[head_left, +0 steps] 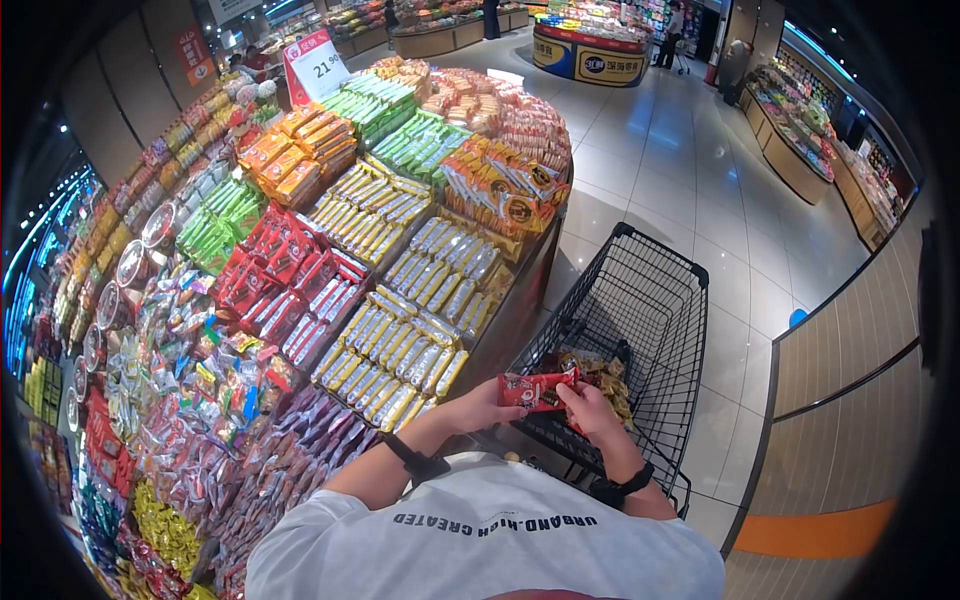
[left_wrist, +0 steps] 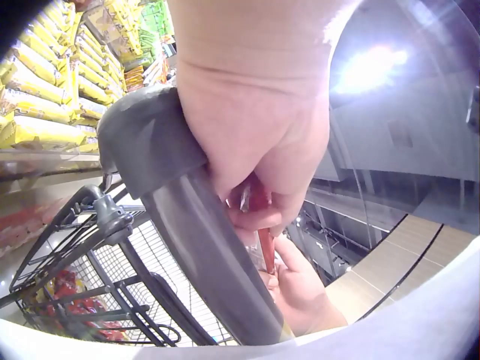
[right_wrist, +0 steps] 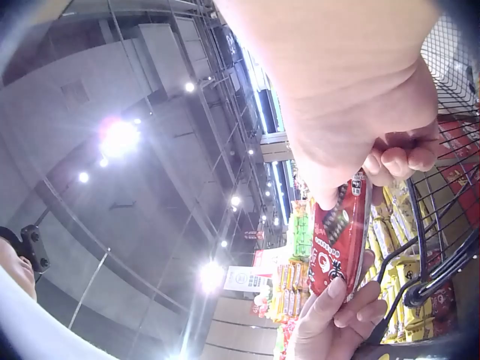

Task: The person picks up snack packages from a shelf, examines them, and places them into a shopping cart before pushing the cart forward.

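A red snack packet (head_left: 535,391) with white lettering is stretched between my two hands over the near end of the shopping cart. My left hand (head_left: 478,408) grips its left end, thumb on the printed front. At the other end, my right hand (head_left: 594,410) pinches the packet between thumb and fingers. The right wrist view shows the packet's printed face (right_wrist: 337,247) with the left hand (right_wrist: 337,319) below it. In the left wrist view the red wrapper (left_wrist: 265,251) appears edge-on, partly hidden by fingers. Yellow and red packets (head_left: 606,380) lie inside the cart.
The black wire cart (head_left: 702,275) stands close in front of me. To the left is a stepped display of yellow (head_left: 390,355), red (head_left: 265,260), green and orange snack packets, with a price sign (head_left: 315,66). Tiled floor (head_left: 700,170) stretches ahead; a wood-patterned surface (head_left: 850,400) is at right.
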{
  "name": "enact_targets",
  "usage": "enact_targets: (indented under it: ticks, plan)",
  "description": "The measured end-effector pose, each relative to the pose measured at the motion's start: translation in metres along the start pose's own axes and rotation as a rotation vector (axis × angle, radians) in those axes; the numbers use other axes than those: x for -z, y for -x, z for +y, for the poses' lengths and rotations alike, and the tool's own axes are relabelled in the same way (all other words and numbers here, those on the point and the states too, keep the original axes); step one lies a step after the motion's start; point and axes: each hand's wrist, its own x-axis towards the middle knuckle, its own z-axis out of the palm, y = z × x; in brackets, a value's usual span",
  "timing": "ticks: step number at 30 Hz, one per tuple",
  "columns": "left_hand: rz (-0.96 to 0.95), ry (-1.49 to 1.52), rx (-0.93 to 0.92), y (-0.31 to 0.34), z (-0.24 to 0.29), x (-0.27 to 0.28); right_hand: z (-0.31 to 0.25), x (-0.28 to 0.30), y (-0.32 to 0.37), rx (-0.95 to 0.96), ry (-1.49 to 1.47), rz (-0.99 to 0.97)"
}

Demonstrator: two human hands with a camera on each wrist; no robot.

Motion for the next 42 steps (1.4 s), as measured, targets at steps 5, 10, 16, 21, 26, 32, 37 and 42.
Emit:
enact_targets:
  ticks: [5,10,16,21,26,32,37,42]
  plan:
    - [0.002,-0.011,0.013,0.000,0.000,0.000,-0.002,0.001,0.001,-0.021,0.012,-0.006]
    - [-0.004,0.015,0.015,0.000,0.000,-0.001,-0.002,-0.001,0.002,0.007,-0.028,0.022]
    - [-0.022,-0.003,-0.003,-0.001,-0.001,0.000,0.006,0.001,-0.003,0.084,-0.056,0.000]
    - [-0.008,0.047,0.021,0.000,0.003,-0.003,0.003,0.000,0.000,0.078,-0.042,-0.021]
    - [-0.019,0.027,0.006,-0.002,-0.001,0.001,0.003,0.002,-0.001,0.074,0.011,-0.019]
    - [-0.003,0.004,0.000,-0.003,-0.005,0.002,0.000,0.004,0.000,-0.006,-0.008,-0.035]
    - [-0.001,-0.043,0.003,-0.002,-0.003,0.002,0.002,0.007,-0.001,0.001,-0.046,-0.052]
    - [-0.008,-0.047,0.003,-0.001,-0.001,0.001,-0.008,0.006,0.005,-0.033,-0.069,-0.035]
